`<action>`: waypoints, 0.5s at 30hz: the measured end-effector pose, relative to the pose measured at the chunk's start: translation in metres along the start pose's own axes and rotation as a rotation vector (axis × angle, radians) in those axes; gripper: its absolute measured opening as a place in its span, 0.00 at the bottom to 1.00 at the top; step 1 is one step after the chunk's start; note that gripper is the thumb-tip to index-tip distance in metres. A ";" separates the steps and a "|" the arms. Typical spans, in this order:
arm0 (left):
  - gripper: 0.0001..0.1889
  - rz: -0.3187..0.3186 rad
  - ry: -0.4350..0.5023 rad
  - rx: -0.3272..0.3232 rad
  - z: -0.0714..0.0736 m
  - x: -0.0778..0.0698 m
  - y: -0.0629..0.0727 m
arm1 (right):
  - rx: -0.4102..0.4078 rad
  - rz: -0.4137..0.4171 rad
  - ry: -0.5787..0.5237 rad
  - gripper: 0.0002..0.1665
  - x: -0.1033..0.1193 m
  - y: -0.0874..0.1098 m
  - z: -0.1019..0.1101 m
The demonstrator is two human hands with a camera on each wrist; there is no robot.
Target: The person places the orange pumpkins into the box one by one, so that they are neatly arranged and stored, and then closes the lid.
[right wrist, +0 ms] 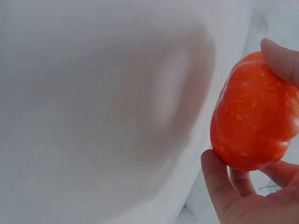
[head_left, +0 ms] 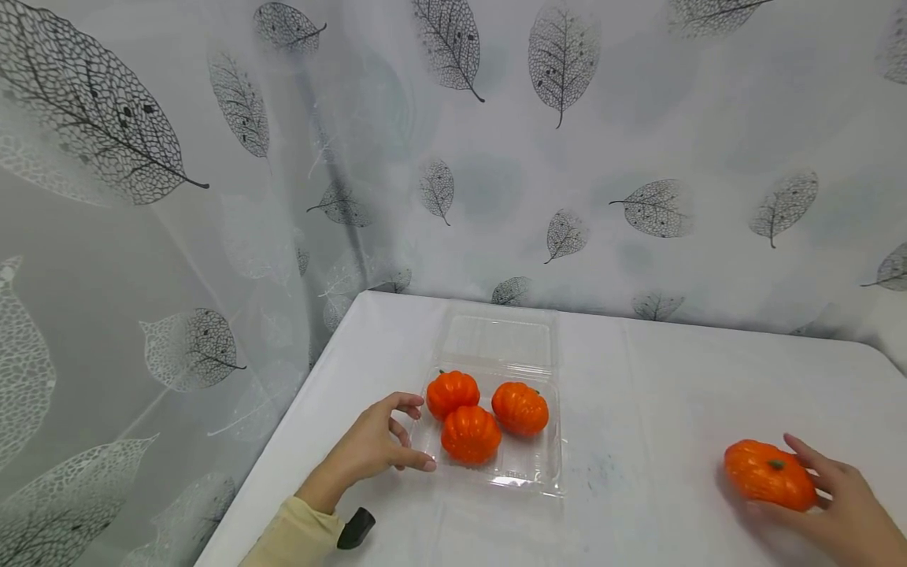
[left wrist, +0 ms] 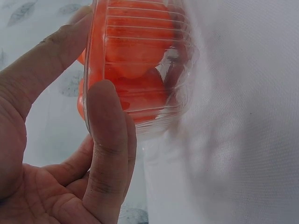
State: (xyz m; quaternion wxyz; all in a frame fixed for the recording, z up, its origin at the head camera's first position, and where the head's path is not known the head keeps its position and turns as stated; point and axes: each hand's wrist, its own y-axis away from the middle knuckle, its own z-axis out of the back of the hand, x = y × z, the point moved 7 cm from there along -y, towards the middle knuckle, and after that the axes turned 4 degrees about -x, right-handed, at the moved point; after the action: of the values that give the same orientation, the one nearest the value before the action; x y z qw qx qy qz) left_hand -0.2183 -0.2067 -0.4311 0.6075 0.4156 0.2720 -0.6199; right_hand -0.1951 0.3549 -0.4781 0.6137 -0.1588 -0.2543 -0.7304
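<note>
In the head view, three orange toy pumpkins (head_left: 471,435) sit in the base of a clear plastic clamshell container (head_left: 524,475), its lid (head_left: 501,340) folded back. My left hand (head_left: 386,439) holds the container's near-left corner, thumb at the near side and bent fingers along the left side. The left wrist view shows the thumb of that hand (left wrist: 60,154) over the clear wall, with orange behind it. Far to the right, my right hand (head_left: 843,496) grips another toy pumpkin (head_left: 768,472) between thumb and fingers. In the right wrist view this pumpkin (right wrist: 252,112) hangs above its shadow, off the table.
A white-covered table (head_left: 638,425) lies under everything. Leaf-printed curtains (head_left: 496,157) hang behind it and along its left side. Beside my left wrist is a small black object (head_left: 357,528), partly hidden by the sleeve.
</note>
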 end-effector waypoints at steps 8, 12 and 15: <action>0.46 0.003 -0.005 0.001 0.000 -0.002 0.001 | 0.057 0.099 -0.171 0.62 0.048 0.011 -0.012; 0.46 0.000 -0.002 0.002 0.000 -0.002 0.002 | 0.067 0.151 -0.226 0.54 0.070 0.021 -0.016; 0.46 -0.003 -0.003 0.001 0.000 -0.002 0.002 | 0.098 0.182 -0.318 0.49 0.084 0.028 -0.021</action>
State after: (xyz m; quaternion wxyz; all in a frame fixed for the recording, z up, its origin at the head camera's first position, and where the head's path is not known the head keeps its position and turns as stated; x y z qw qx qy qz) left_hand -0.2165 -0.2056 -0.4289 0.6068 0.4143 0.2715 -0.6217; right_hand -0.1828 0.2707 -0.4446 0.6365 -0.2646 -0.3679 -0.6241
